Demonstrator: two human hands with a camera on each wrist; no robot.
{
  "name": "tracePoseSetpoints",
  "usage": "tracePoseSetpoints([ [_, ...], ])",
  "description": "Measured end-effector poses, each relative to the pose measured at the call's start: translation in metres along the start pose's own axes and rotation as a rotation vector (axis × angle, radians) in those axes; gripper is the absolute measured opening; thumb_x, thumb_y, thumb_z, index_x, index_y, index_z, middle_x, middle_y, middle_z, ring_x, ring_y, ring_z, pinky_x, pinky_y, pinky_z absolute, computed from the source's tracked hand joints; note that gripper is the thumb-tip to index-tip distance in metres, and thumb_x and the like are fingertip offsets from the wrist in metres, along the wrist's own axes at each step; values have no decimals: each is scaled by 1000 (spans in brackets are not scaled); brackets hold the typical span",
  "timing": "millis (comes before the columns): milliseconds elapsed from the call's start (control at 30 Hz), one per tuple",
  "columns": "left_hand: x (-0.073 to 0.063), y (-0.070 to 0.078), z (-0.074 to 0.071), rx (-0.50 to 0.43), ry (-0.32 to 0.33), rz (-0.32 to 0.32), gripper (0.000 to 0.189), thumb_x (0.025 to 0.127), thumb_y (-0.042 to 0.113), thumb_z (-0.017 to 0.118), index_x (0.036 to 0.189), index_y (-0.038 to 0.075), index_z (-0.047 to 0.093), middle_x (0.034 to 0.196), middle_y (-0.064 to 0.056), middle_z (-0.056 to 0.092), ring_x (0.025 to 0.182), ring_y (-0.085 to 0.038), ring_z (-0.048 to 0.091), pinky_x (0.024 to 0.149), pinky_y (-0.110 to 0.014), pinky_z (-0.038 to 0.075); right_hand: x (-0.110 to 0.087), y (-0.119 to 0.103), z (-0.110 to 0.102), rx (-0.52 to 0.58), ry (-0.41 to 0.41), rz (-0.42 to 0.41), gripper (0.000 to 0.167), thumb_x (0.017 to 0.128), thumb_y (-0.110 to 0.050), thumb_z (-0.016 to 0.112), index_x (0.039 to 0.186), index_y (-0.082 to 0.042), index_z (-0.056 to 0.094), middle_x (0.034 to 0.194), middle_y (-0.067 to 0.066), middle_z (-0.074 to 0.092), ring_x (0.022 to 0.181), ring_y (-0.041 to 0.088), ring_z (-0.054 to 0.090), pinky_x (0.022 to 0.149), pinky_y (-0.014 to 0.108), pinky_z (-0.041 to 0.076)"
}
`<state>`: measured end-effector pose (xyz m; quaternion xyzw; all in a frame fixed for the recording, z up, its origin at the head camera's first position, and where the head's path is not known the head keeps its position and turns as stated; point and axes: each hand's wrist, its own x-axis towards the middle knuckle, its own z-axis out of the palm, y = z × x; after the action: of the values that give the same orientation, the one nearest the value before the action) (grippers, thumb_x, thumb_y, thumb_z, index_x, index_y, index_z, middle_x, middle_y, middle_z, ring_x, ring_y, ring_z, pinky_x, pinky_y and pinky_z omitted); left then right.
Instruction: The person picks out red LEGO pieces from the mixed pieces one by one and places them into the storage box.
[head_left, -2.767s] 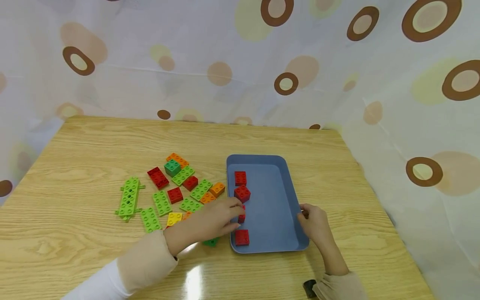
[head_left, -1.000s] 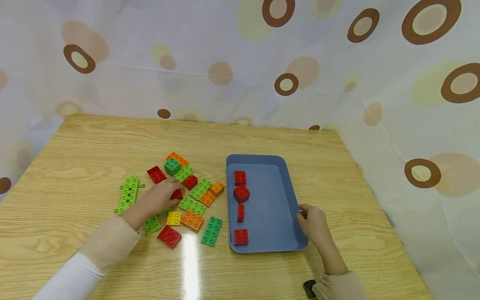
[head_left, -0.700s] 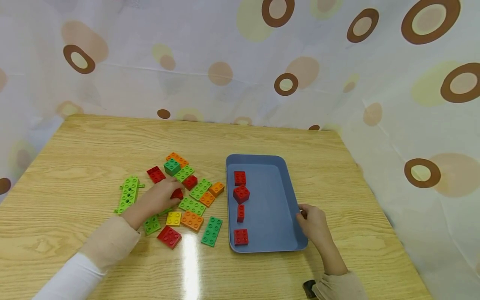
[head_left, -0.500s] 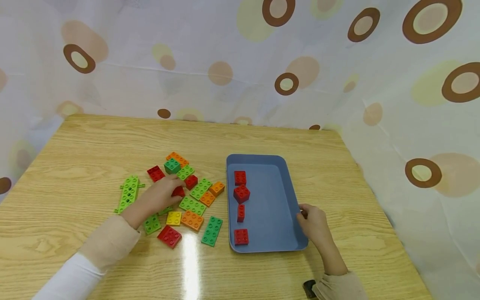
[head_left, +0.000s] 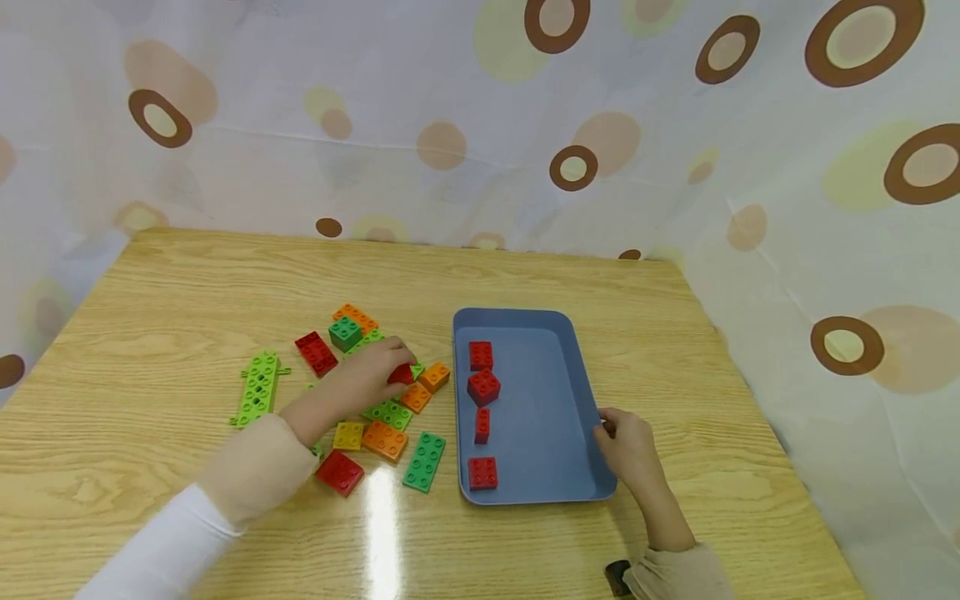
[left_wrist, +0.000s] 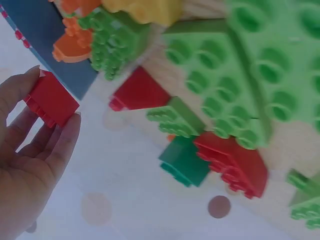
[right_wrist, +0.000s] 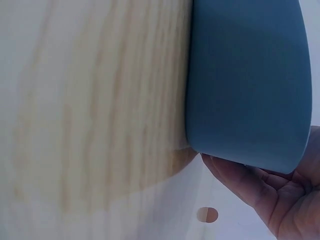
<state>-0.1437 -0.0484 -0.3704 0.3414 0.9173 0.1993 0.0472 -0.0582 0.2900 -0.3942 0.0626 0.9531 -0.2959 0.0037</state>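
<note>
My left hand (head_left: 367,375) pinches a red brick (left_wrist: 52,100) between thumb and fingers, above the loose bricks left of the tray. In the left wrist view the brick is lifted, its studs facing down and left. The blue-grey tray (head_left: 540,417) holds several red bricks along its left side, among them a narrow red brick (head_left: 482,425). At the tray's right side my right hand (head_left: 628,442) grips the rim. In the right wrist view, the fingers (right_wrist: 237,177) touch the tray wall.
Around the left hand lie green, orange and yellow bricks (head_left: 348,436). A red brick (head_left: 341,473) and a dark green brick (head_left: 424,462) lie nearest the front. A green wheel base (head_left: 258,390) lies at the left. A patterned cloth (head_left: 442,150) hangs behind the table.
My left hand let go of the narrow red brick in the tray, moved left to the loose bricks, took another red brick and has moved right with it. The right hand stayed.
</note>
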Motion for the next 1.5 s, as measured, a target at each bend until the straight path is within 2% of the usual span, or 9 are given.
tracePoseSetpoints([
  [200,20,20,-3,29,-32,40,30,84,10,67,111,-3,63,109,-15,61,98,-25,60,86,-35,52,-1,1,0,11,-5,7,28,83,4,54,108,18,59,82,24,65,71,25,61,57,29,49],
  [400,37,43,-1,51,-52,113,29,84,11,67,111,-1,63,108,-13,61,99,-24,58,87,-33,51,-1,2,0,13,0,10,29,84,4,53,108,17,59,84,25,66,73,26,62,58,30,51],
  [633,52,75,10,79,-84,227,24,84,10,68,105,0,64,101,-12,59,92,-21,57,80,-29,51,0,3,-1,16,1,15,28,84,4,52,108,16,60,83,23,66,72,24,62,57,28,49],
  [733,56,90,17,67,-111,254,24,84,11,67,106,1,64,101,-11,60,91,-19,57,79,-27,51,0,3,-2,15,-2,8,28,84,4,52,108,17,60,84,24,66,72,25,62,57,28,50],
  [833,59,103,24,52,-138,267,25,85,12,67,108,2,64,103,-10,60,94,-18,57,81,-25,51,-1,2,-2,15,0,4,28,84,4,53,107,17,60,82,24,66,70,25,62,56,29,50],
  [1000,60,116,41,86,-166,319,25,84,13,67,108,4,65,102,-7,60,94,-16,58,82,-21,50,-1,2,-2,11,7,-4,27,84,5,53,107,18,60,83,24,66,72,26,62,58,30,51],
  [1267,58,124,61,191,-221,400,23,85,16,67,107,8,66,97,-3,61,87,-12,58,78,-16,48,-2,1,-2,11,13,0,27,83,5,53,107,17,60,80,23,66,68,23,60,56,29,49],
  [1500,56,130,69,215,-283,396,22,85,18,67,106,11,66,97,-2,60,86,-11,57,74,-15,47,-1,1,-2,4,5,8,27,84,4,53,107,16,61,82,23,66,70,24,61,57,30,50],
])
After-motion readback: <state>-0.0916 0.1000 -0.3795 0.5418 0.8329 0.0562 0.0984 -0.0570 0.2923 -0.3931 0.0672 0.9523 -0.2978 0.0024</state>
